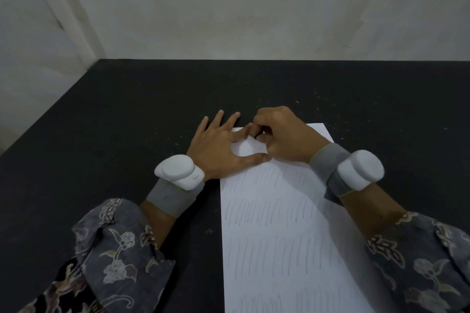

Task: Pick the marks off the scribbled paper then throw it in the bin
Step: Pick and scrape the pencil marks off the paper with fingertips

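I am working at the far end of the scribbled paper point(279, 223) on the black table point(101, 134), my left hand point(218, 146) spread flat and pinning the sheet while my right hand point(282, 134) is curling its fingers over something I cannot make out (an eraser, perhaps). Only that patch looks clean; rows of pencil marks are waiting, and no bin is showing.
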`<control>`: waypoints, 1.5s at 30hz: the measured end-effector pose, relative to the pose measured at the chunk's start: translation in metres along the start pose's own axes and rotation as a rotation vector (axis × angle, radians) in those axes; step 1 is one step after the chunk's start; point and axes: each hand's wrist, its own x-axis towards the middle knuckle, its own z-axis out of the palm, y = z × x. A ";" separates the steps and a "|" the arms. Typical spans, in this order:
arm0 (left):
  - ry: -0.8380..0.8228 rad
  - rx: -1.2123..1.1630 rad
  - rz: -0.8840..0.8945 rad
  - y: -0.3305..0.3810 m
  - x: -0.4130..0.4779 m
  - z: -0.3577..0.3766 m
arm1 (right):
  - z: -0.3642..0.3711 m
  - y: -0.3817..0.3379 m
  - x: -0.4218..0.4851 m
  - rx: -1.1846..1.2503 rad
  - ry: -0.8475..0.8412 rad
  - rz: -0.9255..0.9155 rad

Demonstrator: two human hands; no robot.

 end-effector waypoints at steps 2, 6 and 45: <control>-0.003 -0.005 -0.001 -0.001 0.000 0.000 | -0.004 0.000 -0.001 0.025 -0.034 0.021; 0.002 -0.011 0.000 0.001 0.000 0.000 | 0.005 -0.003 0.003 -0.047 0.077 0.033; -0.031 0.010 -0.010 0.002 -0.001 -0.002 | 0.001 0.000 0.003 -0.009 0.084 0.091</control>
